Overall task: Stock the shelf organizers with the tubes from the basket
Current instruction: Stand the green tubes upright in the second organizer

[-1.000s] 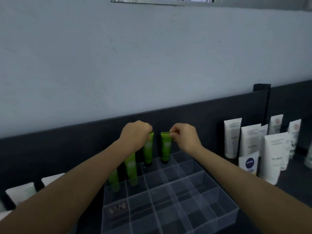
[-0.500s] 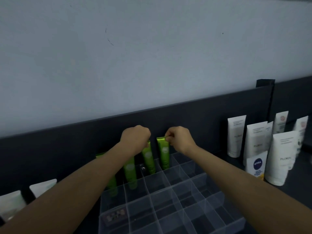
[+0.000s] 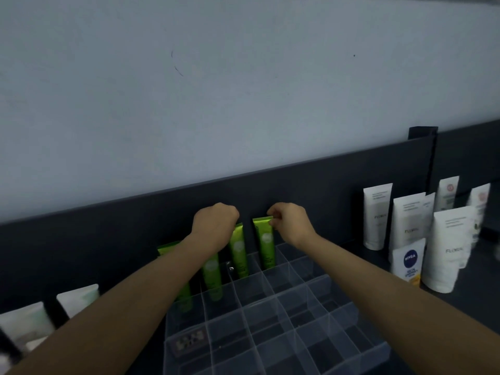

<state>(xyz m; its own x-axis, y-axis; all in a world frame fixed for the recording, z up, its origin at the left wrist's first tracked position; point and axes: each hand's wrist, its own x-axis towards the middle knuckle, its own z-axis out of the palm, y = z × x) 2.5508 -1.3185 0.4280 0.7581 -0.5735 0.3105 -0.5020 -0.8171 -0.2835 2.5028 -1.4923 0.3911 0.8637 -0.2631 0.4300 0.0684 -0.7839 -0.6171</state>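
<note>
Both arms reach forward side by side over the shelf. The left hand is turned knuckles up, its fingers curled down over the top of a green tube, whose upper end disappears under them. Just beside it, the right hand pinches the flat crimped top of the neighbouring green tube between thumb and fingers, the other fingers tucked in. Both tubes stand roughly upright, each with a pale round mark on its front, in next-door compartments of the back row of a clear plastic organizer near the shelf's back edge. Two more green tubes stand further left in that row, partly hidden by the left forearm. The other compartments I can see hold no tubes. The shelf is dark, with a dark back panel and a pale grey wall above. White tubes and a small Nivea tube stand toward the right end; blurred pale tubes sit toward the left end.
</note>
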